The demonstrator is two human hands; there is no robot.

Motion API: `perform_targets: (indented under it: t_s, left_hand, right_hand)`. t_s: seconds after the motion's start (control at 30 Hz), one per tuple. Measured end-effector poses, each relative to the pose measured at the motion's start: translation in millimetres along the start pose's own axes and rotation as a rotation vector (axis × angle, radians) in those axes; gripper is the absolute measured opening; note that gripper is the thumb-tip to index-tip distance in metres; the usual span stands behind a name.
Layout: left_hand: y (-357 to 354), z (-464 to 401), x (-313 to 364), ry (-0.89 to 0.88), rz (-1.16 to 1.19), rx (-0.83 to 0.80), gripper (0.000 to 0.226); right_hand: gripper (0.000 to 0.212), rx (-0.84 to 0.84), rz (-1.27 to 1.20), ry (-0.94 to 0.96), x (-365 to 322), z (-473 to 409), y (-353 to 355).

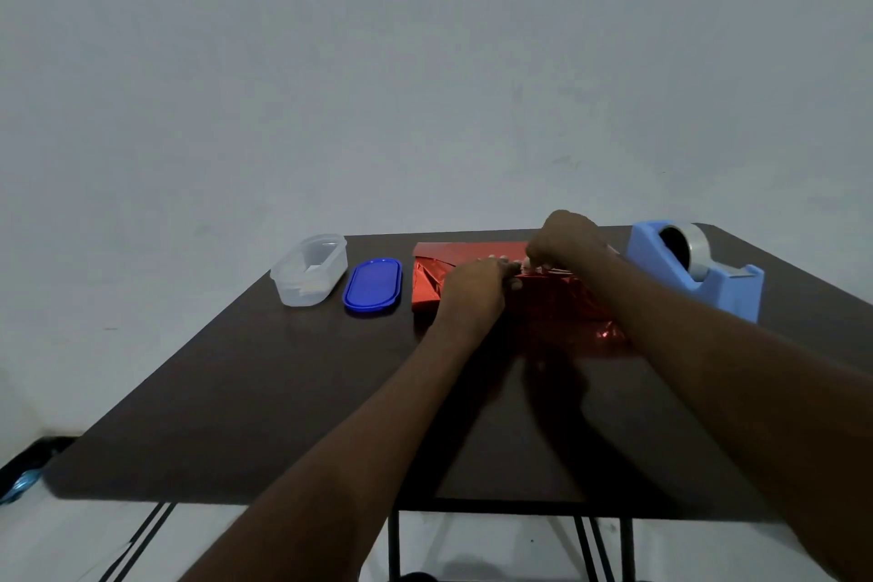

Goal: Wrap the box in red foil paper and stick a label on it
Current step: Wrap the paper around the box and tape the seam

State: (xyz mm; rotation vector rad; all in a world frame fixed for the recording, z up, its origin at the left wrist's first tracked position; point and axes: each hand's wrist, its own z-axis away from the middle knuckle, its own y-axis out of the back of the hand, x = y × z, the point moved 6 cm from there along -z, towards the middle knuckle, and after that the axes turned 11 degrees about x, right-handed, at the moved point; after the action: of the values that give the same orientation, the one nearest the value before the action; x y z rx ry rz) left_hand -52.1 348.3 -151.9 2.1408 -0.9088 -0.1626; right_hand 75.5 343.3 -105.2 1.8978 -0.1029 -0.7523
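Note:
The box lies at the far middle of the dark table, covered in crinkled red foil paper [562, 307]; a flat strip of foil sticks out behind it toward the wall. My left hand [472, 288] lies on top of the wrapped box, fingers stretched toward the far edge and pressing the foil down. My right hand [564, 239] hovers over the far top edge with its fingers curled down, pinching the foil there. Whether a piece of tape is between its fingers is hidden. No label shows on the box.
A light blue tape dispenser [699, 269] with a tape roll stands at the far right. A clear plastic container [309, 272] and its blue lid [373, 284] lie to the left of the box. The dark table [283, 392] stands against a grey wall.

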Motion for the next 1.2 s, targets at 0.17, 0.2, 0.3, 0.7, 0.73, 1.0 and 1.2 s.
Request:
perform_targets:
  t_s: [0.17,0.2,0.3,0.7,0.73,1.0,1.2]
  left_hand:
    - [0,0,-1,-0.002,0.017,0.029,0.032]
    - [1,0,-1,-0.005,0.022,0.033,0.032]
    - [2,1,-1,0.007,0.035,0.032,0.031]
    - [1,1,0,0.023,0.033,-0.01,0.037]
    - [1,1,-1,0.028,0.028,-0.018,0.037]
    - [2,3,-1,0.026,0.032,-0.018,0.033]
    - [0,1,-2,0.052,0.024,-0.03,0.037]
  right_hand:
    - [0.014,0.185,0.221,0.211,4,10,19]
    - [0.009,0.238,0.27,0.283,4,14,23]
    - [0.036,0.169,0.273,0.544,9,23,5]
    - [0.075,-0.031,0.379,0.683,29,32,-22]
    - [0.073,-0.043,0.366,0.687,30,33,-22]
    - [0.067,-0.016,0.485,0.6,25,29,-15]
    - [0.068,0.02,0.359,0.645,41,28,-19]
